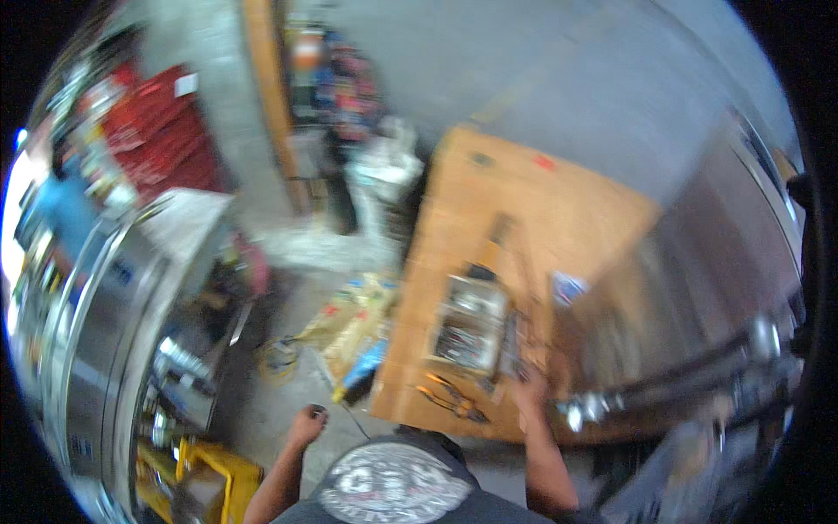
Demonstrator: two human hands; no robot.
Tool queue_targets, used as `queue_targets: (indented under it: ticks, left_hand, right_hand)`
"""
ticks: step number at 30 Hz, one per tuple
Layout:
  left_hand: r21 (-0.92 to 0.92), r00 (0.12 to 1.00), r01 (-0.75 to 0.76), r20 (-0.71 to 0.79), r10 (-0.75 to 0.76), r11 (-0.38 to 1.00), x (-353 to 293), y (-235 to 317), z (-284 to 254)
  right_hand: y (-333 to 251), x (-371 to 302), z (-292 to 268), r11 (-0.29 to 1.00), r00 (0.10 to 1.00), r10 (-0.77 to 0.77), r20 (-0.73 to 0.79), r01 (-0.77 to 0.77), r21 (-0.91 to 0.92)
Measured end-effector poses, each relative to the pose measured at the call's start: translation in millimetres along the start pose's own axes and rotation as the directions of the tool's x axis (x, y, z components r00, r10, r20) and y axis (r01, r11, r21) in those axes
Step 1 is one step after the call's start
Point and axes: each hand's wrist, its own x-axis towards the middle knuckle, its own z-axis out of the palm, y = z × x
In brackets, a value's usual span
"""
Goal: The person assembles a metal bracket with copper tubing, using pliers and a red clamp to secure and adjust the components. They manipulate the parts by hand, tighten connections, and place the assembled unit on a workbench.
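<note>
My left hand [307,425] hangs over the floor left of the wooden table [594,205]. Its fingers are curled, with a dark spot at them that is too blurred to name. My right hand [529,390] is at the table, beside the near right corner of a divided box [501,321] with small metal pieces inside. Motion smears its fingers, so whether they grip anything cannot be made out. Orange-and-black pliers [451,397] lie at the near edge. Beyond the box lies a tool with a yellow-orange handle [489,256].
A dark machine part with shiny metal knobs [576,410] juts over the table's right side. Left stands a metal workbench [188,223], with a yellow frame [223,472] below. Sacks and a blue item [365,365] lie on the floor. Red stacked crates [161,131] and a person in blue [65,214] are farther left.
</note>
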Motion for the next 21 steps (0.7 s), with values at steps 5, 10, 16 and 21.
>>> queue_targets:
  ticks: [5, 10, 16, 21]
  left_hand:
    - [0.163, 0.988, 0.152, 0.000, -0.154, 0.975, -29.1, -112.2, -3.0]
    - [0.081, 0.918, 0.395, -0.063, -0.391, 0.915, -73.3, -221.4, 5.3]
    - [-0.068, 0.828, 0.557, -0.035, -0.560, 0.828, -117.3, -287.0, 17.3]
    - [-0.151, 0.846, 0.519, -0.048, -0.531, 0.841, -127.0, -282.2, 15.9]
  right_hand:
    - [-24.5, -56.5, 4.3, 0.986, 0.993, -0.113, -0.032, 0.108, -0.128]
    - [-50.1, -117.4, 39.1, 0.801, 0.883, -0.411, 0.229, 0.469, -0.371]
    - [-61.9, -134.4, 53.0, 0.732, 0.847, -0.473, 0.243, 0.531, -0.426]
    - [-42.9, -118.5, 61.2, 0.670, 0.783, -0.576, 0.234, 0.616, -0.413]
